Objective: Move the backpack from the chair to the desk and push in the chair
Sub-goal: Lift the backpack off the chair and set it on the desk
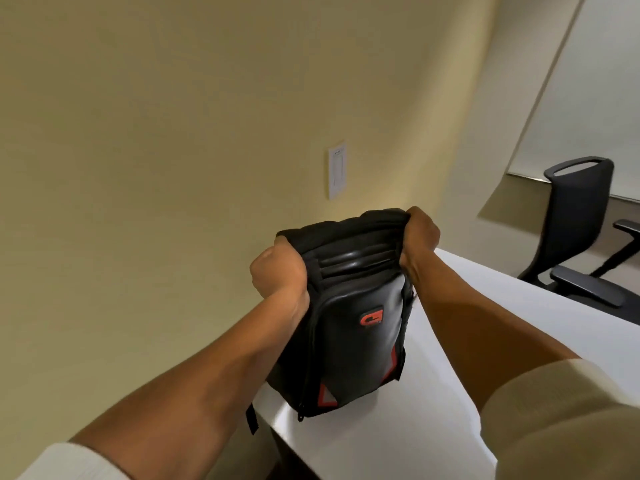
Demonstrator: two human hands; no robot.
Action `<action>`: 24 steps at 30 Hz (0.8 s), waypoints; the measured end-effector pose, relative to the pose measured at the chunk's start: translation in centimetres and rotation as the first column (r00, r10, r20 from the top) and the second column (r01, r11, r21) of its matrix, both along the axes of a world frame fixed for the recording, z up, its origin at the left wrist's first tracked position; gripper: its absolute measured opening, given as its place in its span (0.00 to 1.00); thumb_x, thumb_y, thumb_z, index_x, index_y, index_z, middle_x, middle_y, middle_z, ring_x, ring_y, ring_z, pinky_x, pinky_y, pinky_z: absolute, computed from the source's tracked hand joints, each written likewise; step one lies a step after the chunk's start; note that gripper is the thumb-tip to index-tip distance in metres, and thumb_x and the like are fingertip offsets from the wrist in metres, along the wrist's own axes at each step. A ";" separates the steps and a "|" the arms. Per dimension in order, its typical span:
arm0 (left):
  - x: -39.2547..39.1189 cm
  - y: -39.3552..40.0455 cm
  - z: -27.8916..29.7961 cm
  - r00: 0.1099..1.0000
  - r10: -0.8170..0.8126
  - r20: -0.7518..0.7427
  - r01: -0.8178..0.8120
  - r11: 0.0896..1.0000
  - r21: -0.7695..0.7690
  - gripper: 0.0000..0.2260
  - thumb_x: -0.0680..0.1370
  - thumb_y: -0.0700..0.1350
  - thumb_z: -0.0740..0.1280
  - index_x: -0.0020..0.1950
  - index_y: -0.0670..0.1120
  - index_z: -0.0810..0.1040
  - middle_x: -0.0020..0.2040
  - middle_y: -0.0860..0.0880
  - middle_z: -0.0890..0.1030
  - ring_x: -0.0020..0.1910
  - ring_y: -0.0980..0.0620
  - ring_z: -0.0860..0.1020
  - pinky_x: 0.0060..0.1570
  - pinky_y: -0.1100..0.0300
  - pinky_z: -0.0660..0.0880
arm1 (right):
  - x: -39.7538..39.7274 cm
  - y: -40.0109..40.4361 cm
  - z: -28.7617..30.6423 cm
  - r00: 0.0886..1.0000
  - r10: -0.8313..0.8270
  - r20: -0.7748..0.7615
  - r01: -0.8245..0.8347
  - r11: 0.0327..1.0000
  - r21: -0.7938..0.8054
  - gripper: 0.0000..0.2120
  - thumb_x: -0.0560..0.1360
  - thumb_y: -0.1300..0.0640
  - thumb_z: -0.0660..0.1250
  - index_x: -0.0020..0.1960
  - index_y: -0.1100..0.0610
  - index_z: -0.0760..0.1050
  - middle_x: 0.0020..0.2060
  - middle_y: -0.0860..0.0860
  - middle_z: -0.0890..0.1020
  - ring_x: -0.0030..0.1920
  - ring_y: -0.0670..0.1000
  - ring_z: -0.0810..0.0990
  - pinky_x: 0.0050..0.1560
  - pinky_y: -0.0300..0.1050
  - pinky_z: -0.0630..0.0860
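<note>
Backpack (349,317): upright at the white table's (467,341) near-left corner, base seemingly touching.
Left hand (277,275): fingers clenched on its top-left.
Right hand (420,237): clenched top-right.
Tip: slide it right, away from the edge, before releasing.

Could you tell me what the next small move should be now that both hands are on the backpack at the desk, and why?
Probably slide the backpack a little further onto the desk before letting go. It stands upright near the desk's left corner, with a strap hanging over the edge, while the left hand and right hand grip its top. The chair comes after.
</note>
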State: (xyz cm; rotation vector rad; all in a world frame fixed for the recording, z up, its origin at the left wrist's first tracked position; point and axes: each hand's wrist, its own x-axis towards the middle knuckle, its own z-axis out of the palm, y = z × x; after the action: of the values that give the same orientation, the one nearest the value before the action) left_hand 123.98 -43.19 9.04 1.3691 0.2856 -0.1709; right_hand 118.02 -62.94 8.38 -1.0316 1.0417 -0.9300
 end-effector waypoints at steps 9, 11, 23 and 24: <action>0.0 -6.5 -2.8 0.993 0.090 -0.075 -0.091 0.996 -0.001 0.15 0.78 0.42 0.62 0.31 0.45 0.66 0.29 0.50 0.66 0.28 0.52 0.63 0.29 0.57 0.62 | 4.1 -7.7 -2.7 0.948 0.268 0.169 -0.288 0.952 0.105 0.09 0.67 0.52 0.71 0.42 0.57 0.81 0.39 0.54 0.84 0.40 0.55 0.82 0.47 0.52 0.80; -0.3 -7.4 -3.7 0.986 0.122 -0.114 -0.127 0.991 -0.039 0.15 0.76 0.41 0.63 0.30 0.45 0.66 0.28 0.50 0.65 0.29 0.52 0.63 0.31 0.56 0.61 | 4.8 -8.7 -3.7 0.935 0.309 0.173 -0.334 0.933 0.134 0.12 0.67 0.53 0.72 0.46 0.59 0.82 0.43 0.56 0.85 0.44 0.57 0.83 0.52 0.54 0.80; 0.6 -9.9 -6.6 0.992 0.117 0.039 -0.120 0.989 0.082 0.18 0.77 0.48 0.59 0.27 0.48 0.65 0.25 0.54 0.66 0.29 0.52 0.65 0.34 0.55 0.66 | 5.8 -9.9 -6.6 0.944 0.318 -0.082 -0.319 0.948 0.000 0.19 0.76 0.40 0.56 0.52 0.52 0.77 0.52 0.54 0.81 0.52 0.53 0.79 0.60 0.57 0.74; 0.6 -9.5 -6.8 0.994 0.104 0.046 -0.108 0.990 0.093 0.18 0.77 0.49 0.58 0.26 0.48 0.66 0.25 0.54 0.68 0.30 0.51 0.66 0.36 0.55 0.68 | 5.6 -9.6 -6.7 0.941 0.324 -0.102 -0.327 0.945 -0.018 0.20 0.76 0.40 0.54 0.54 0.53 0.76 0.53 0.54 0.81 0.53 0.53 0.78 0.61 0.57 0.73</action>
State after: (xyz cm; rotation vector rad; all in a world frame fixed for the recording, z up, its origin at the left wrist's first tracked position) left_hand 124.54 -52.73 2.22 1.4467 0.3348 -0.0413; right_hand 123.66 -72.51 1.72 -1.2453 0.9014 -0.6331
